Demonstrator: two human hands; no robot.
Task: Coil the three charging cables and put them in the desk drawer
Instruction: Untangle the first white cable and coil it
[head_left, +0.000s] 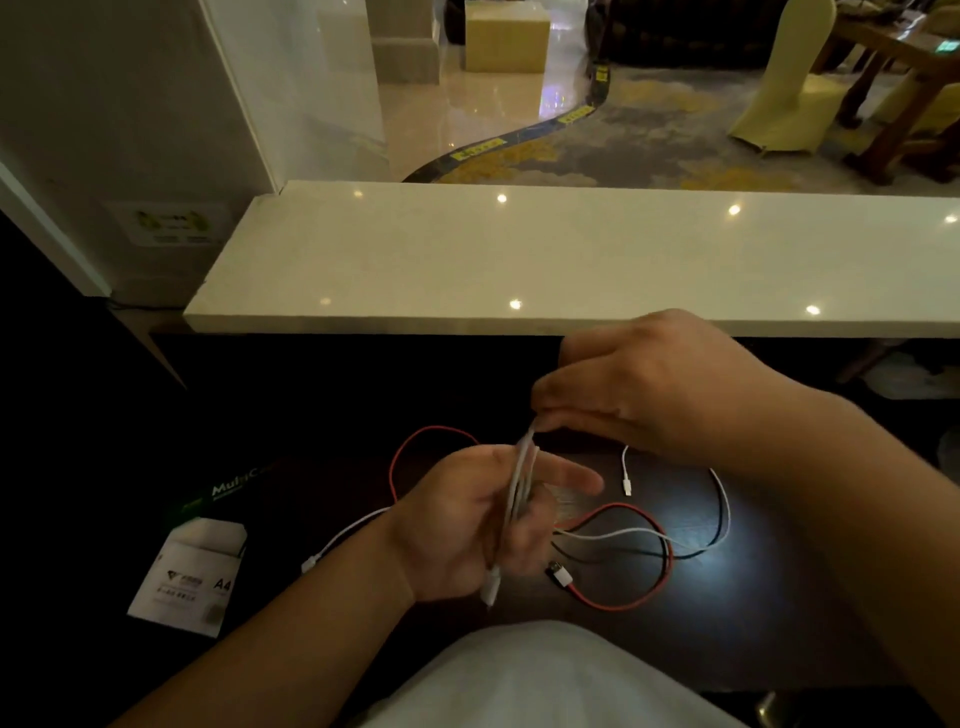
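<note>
Over the dark desk (779, 613), my left hand (467, 525) holds several loops of a white cable (522, 478) across its palm, a white plug hanging below it. My right hand (660, 384) pinches the top of those loops just above the left hand. A red cable (667, 566) lies in loops on the desk, with a black-and-white USB plug at its near end. A black cable (719, 519) curves beside it at the right. White cable strands also trail on the desk to the left and right of my hands. No drawer is visible.
A pale stone counter ledge (571, 260) runs across behind the desk. A box of A4 paper (192, 566) sits low at the left. Beyond the ledge are a patterned floor, a covered chair (784, 83) and wooden furniture.
</note>
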